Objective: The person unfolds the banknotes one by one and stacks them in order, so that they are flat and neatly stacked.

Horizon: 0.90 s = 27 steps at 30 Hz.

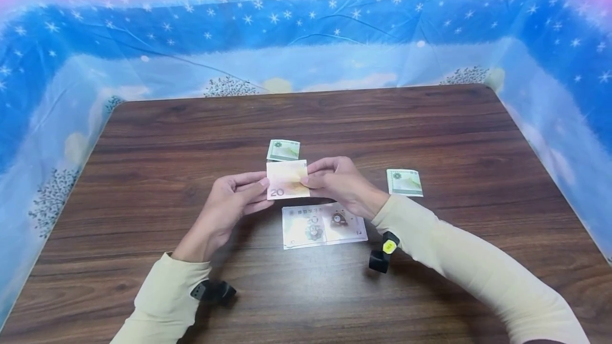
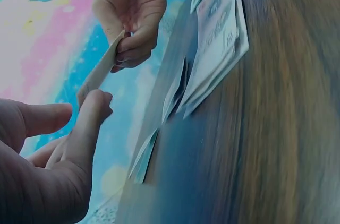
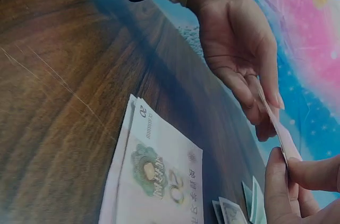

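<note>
A folded banknote marked 20 is held up between the hands, above the table. My right hand pinches its right end, thumb on the front face, also seen in the right wrist view with the folded banknote. At the left edge is my left hand; its fingers reach the banknote while the thumb stands off from it in the left wrist view. Just below the hands lies a stack of 20 banknotes, slightly fanned at the edges.
A folded green banknote lies behind the held one, and another green banknote lies to the right. The wooden table has a patterned cloth hanging round its back and sides. Black cameras sit on both wrists.
</note>
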Each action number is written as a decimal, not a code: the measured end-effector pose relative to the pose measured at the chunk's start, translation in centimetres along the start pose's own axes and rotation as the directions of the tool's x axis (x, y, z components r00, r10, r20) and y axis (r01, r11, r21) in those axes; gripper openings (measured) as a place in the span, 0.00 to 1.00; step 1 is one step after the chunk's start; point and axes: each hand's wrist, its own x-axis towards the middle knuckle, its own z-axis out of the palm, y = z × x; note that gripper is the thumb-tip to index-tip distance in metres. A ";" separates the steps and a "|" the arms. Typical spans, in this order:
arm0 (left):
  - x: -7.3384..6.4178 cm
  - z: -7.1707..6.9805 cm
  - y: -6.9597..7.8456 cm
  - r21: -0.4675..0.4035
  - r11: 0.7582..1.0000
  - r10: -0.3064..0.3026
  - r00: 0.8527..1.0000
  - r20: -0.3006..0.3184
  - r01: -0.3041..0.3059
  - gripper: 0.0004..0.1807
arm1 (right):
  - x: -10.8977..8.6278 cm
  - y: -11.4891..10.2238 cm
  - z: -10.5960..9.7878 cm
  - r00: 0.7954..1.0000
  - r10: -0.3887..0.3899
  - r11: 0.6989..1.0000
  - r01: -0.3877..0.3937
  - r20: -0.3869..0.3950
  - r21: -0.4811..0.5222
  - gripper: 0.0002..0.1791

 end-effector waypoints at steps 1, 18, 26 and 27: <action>0.0 0.1 -0.1 -0.014 1.000 -0.010 1.000 0.008 0.010 0.22 | -0.1 0.1 -0.2 1.000 0.002 1.000 -0.002 0.003 0.007 0.12; 0.9 3.4 -0.6 -0.025 1.000 -0.001 0.998 0.071 0.003 0.20 | -2.1 1.6 -2.9 0.995 -0.040 0.998 0.036 -0.090 -0.046 0.14; 1.1 4.7 -0.7 -0.052 0.999 0.017 0.986 0.166 -0.008 0.22 | -3.0 1.4 -3.2 0.997 -0.066 0.996 0.064 -0.032 -0.057 0.26; 1.2 4.8 -0.7 -0.058 0.998 0.018 0.984 0.177 -0.008 0.22 | -3.1 1.4 -3.2 0.997 -0.071 0.996 0.070 -0.025 -0.057 0.27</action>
